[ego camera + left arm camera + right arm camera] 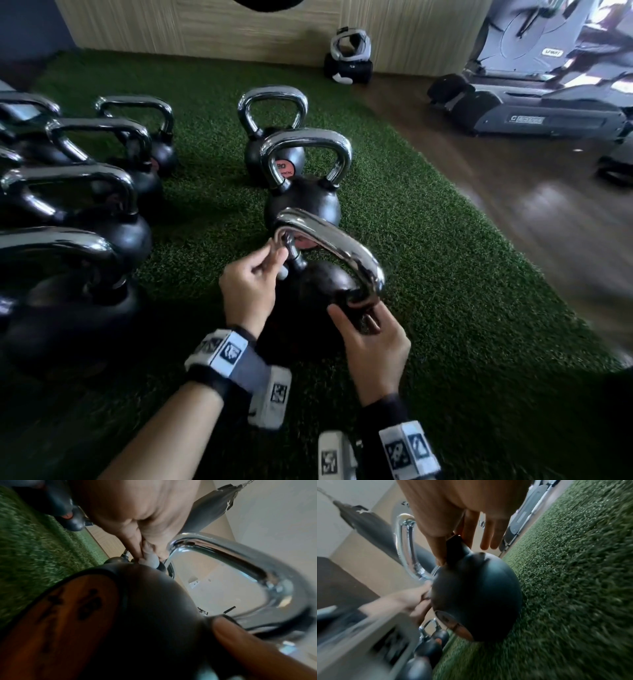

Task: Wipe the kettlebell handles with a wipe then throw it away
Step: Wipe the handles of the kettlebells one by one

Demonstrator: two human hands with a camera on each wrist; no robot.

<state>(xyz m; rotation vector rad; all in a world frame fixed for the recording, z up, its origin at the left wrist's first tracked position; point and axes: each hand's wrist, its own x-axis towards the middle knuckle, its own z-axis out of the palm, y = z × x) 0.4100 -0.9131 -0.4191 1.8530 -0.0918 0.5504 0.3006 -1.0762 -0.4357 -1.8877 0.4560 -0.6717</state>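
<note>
The nearest kettlebell (318,291) stands on green turf, black with a chrome handle (332,246). My left hand (274,260) pinches a small white wipe (283,274) against the left leg of that handle. The left wrist view shows the wipe (150,559) wadded between my fingertips beside the handle (223,563). My right hand (356,315) grips the right foot of the handle where it meets the ball. In the right wrist view my right hand's thumb and fingers (471,534) sit on either side of the black horn above the kettlebell (476,595).
Two more kettlebells (305,164) stand in a row behind this one, and several others (85,192) crowd the left. The turf (428,257) ends at a wooden floor (513,212) on the right, with a treadmill (534,102) beyond. A white-and-black device (349,61) sits by the wall.
</note>
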